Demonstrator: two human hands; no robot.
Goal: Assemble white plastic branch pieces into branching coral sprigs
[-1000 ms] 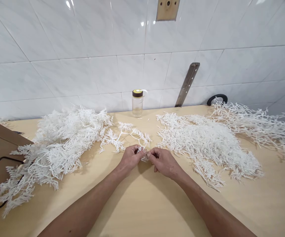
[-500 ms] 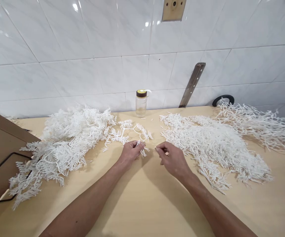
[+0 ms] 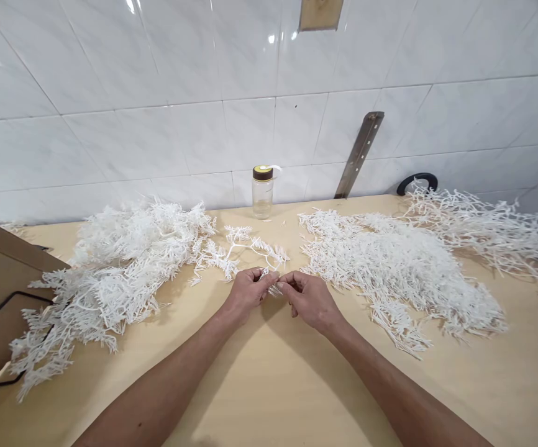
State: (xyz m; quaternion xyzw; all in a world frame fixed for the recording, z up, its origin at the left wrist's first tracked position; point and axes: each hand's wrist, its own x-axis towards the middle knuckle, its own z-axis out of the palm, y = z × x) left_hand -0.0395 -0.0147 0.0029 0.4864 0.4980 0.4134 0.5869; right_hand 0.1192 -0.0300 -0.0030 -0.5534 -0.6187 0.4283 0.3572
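Observation:
My left hand [image 3: 249, 292] is closed in a pinch on a white branching plastic sprig [image 3: 273, 253], whose stem arches away over the table. My right hand [image 3: 307, 299] pinches at the small tips of the same sprig, its thumb and forefinger nearly touching the left thumb. The held tips are partly hidden by the fingers. To the left lies a tall heap of feathery white sprigs [image 3: 133, 273]. On the right spreads a flatter heap of thin white pieces [image 3: 404, 273].
A clear bottle [image 3: 262, 198] with a yellow-and-black lid stands near the tiled wall. Bare white branches [image 3: 497, 230] lie at far right, by a black ring [image 3: 417, 182]. A perforated metal strip [image 3: 360, 155] leans on the wall. A brown cardboard box [image 3: 8, 267] stands at left.
My right hand has moved left, from apart to right beside my left hand, and now pinches at the sprig. The view has shifted slightly.

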